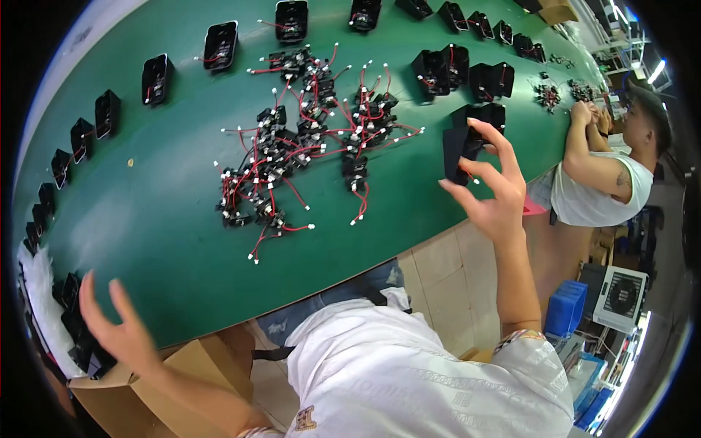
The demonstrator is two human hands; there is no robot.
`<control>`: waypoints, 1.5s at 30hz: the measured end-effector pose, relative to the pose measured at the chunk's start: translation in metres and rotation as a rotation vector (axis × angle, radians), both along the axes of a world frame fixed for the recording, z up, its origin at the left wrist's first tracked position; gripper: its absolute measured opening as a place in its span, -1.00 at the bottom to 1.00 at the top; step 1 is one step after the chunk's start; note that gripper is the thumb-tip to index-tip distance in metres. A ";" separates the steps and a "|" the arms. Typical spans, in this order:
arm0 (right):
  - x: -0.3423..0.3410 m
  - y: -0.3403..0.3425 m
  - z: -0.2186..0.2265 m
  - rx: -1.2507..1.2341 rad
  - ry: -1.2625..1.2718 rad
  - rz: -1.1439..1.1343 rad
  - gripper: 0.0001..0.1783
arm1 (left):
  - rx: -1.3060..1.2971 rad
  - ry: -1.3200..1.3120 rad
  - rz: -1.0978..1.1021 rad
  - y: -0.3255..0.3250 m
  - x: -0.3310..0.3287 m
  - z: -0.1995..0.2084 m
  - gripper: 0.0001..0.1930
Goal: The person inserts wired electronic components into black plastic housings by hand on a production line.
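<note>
My right hand [498, 186] grips a black box-shaped plastic housing [454, 155] between thumb and fingers, at the right part of the green table. Just behind it stands another black housing [491, 115], partly covered by the held one and my fingers. Far to the left, my left hand [120, 328] is held out with fingers apart and nothing in them, slightly blurred. It is close to some black housings [71, 292] by white plastic wrapping [45, 296] at the table's left end. Small black parts with red wires and white connectors [281, 142] lie heaped mid-table.
Open black housings [220, 47] line the far edge of the green table [168, 241] in an arc. More housings [432, 73] are grouped at right. A co-worker [610, 160] sits at the right end near wired parts [548, 95]. A cardboard box [193, 372] stands below my left forearm.
</note>
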State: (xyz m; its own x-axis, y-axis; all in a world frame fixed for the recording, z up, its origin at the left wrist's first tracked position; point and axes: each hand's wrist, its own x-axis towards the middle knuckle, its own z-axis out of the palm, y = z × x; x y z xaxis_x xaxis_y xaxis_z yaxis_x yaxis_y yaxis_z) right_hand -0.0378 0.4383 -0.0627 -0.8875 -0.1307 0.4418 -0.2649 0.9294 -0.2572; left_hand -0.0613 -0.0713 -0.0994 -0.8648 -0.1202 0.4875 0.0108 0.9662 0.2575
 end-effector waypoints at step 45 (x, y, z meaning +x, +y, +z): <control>-0.032 -0.057 -0.026 -0.187 -0.200 0.306 -0.79 | -0.362 -0.458 0.179 -0.158 -0.037 0.022 -0.46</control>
